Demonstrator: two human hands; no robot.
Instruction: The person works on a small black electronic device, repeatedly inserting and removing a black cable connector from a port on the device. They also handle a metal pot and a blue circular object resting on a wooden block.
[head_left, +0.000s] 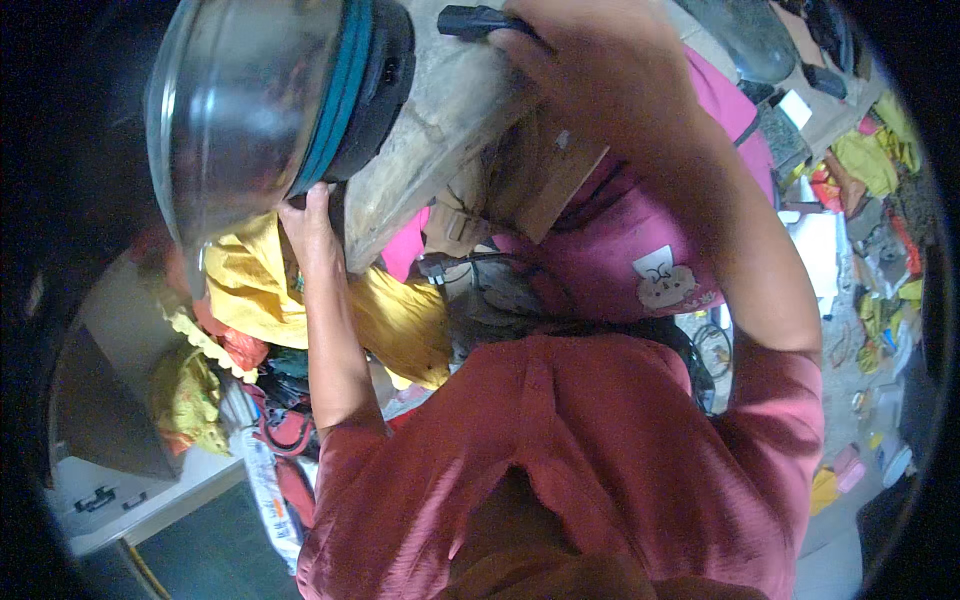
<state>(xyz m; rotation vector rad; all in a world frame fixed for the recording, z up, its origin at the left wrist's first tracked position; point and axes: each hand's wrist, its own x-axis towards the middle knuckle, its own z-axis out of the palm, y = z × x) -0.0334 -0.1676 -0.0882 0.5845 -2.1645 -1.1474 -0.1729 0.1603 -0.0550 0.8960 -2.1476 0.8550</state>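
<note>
A large, clear, rounded container (235, 110) with teal bands (338, 100) and a black base lies tilted at the upper left. My left hand (308, 222) is at its lower edge, thumb up against the banded end and the other fingers mostly hidden. At the top, my right hand (600, 70) is smeared by motion. Its fingers close on a black elongated piece (480, 20), whose kind I cannot make out. Both hands are over a worn grey slab-like surface (430, 130).
Yellow cloth (255, 280) bunches below the container. A pink bag (640, 250) with a cartoon print sits under my right forearm, beside a flattened brown cardboard piece (560, 180) and a black cable plug (432, 268). Scattered wrappers (865, 160) lie on the right.
</note>
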